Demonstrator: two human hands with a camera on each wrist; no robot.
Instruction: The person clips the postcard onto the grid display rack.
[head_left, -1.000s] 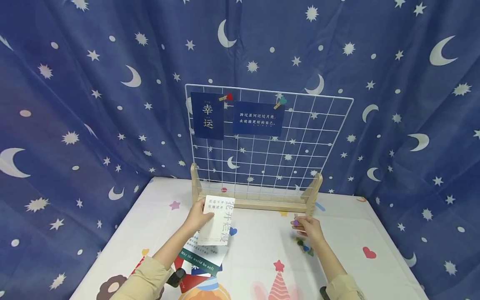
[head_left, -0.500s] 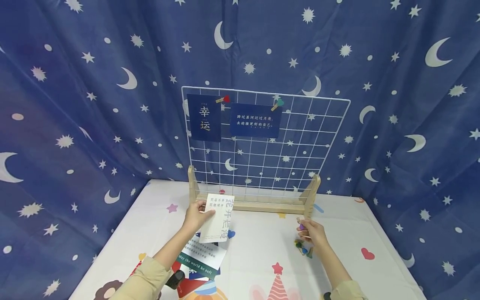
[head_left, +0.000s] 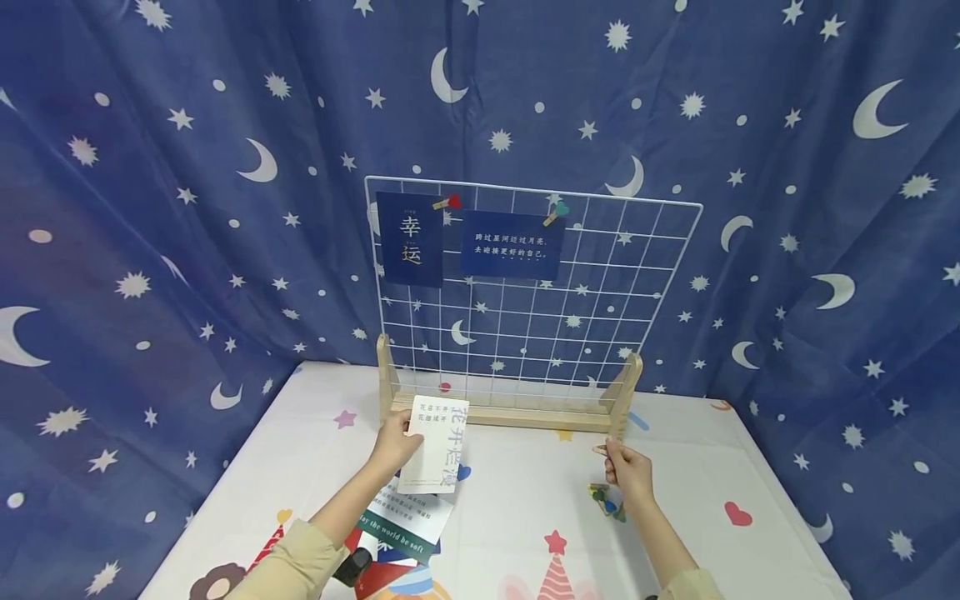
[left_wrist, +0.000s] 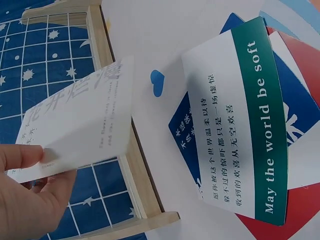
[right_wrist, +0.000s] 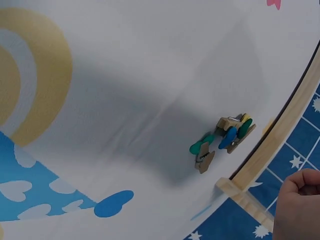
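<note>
Sleeves, one pair: left sleeve (head_left: 294, 560) and right sleeve (head_left: 688, 585), plain pale beige cloth, the left visibly creased, both ending on the forearm. Wrist unit (head_left: 352, 567), one, black, rounded, beside the left cuff. Hands, two: left hand (head_left: 395, 443) and right hand (head_left: 632, 477), both bare.

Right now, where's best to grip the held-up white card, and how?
The white card is probably best pinched at its right edge, thumb on the printed front, coming from the right: the left hand pinches the left edge, while the right is free and the thin card is held above the tablecloth.
</note>
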